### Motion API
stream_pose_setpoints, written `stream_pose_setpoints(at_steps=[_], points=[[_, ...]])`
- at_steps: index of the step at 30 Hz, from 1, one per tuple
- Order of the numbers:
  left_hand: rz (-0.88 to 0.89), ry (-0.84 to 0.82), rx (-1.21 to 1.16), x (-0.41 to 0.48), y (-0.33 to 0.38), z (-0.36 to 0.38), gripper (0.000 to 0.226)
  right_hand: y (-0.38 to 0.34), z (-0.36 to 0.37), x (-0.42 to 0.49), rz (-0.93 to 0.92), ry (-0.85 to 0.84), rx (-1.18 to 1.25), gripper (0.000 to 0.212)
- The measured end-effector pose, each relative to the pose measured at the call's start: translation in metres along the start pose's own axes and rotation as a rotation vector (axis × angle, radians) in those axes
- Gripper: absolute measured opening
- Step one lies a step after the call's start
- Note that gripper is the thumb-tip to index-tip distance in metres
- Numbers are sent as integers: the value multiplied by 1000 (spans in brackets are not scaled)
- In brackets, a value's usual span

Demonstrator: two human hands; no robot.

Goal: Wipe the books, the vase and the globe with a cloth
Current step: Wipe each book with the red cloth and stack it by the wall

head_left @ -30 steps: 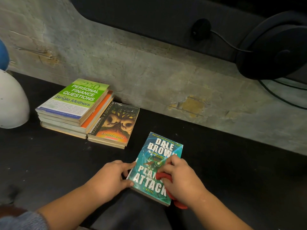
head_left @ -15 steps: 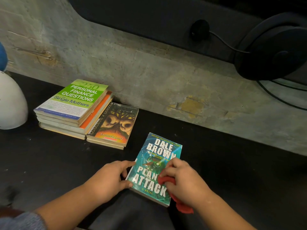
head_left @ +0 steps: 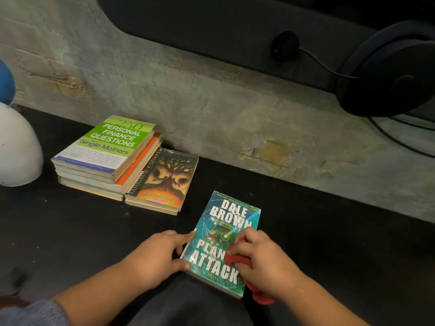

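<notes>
A teal paperback lies flat on the black shelf near its front edge. My right hand grips a red cloth and presses it on the lower right of the cover. My left hand holds the book's left edge between thumb and forefinger. Further left, a stack of books with a green cover on top sits against the wall, and an owl-cover paperback lies beside it. A white rounded vase and a blue globe show partly at the left edge.
A rough concrete wall runs behind the shelf. Above it hangs a dark panel with a black round object and cables at the upper right. The shelf's front edge is just under my wrists.
My right hand with the red cloth has slid slightly down and right across the teal cover. My left hand has kept its hold on the book's left edge.
</notes>
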State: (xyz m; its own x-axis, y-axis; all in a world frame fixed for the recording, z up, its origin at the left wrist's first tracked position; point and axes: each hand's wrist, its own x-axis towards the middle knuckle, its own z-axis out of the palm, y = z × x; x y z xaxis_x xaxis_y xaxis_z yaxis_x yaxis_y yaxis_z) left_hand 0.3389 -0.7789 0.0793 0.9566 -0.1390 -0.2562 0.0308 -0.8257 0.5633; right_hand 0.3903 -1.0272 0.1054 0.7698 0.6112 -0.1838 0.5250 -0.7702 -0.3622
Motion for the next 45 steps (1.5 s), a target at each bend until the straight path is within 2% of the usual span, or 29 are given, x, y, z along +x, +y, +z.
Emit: stream_pose_setpoints(at_steps=[5, 9, 14, 18, 22, 27, 32, 36, 41, 45], points=[[-15, -6, 0, 1, 1, -1, 74, 15, -9, 21, 199, 169, 9, 22], [-11, -3, 6, 0, 2, -2, 74, 13, -7, 24, 99, 57, -15, 24], [-15, -10, 2, 0, 0, -2, 74, 19, -14, 35, 204, 163, -49, 23], [-17, -8, -4, 2, -3, -2, 74, 17, -13, 33, 84, 42, -24, 25], [-25, -10, -6, 3, -3, -1, 75, 25, -20, 41, 231, 172, -51, 24], [-38, 1, -21, 2, -5, 1, 74, 19, -15, 37, 63, 40, -42, 24], [-63, 6, -42, 0, -2, 4, 73, 38, -26, 50, 243, 170, -63, 22], [-84, 7, -70, -2, -2, 4, 73, 36, -24, 50, 140, 54, -57, 23], [-79, -11, -96, -1, -4, 3, 72, 39, -32, 64, 297, 141, -103, 22], [-39, -76, -68, 1, -6, -3, 77, 33, -28, 67, 263, 72, -28, 23]])
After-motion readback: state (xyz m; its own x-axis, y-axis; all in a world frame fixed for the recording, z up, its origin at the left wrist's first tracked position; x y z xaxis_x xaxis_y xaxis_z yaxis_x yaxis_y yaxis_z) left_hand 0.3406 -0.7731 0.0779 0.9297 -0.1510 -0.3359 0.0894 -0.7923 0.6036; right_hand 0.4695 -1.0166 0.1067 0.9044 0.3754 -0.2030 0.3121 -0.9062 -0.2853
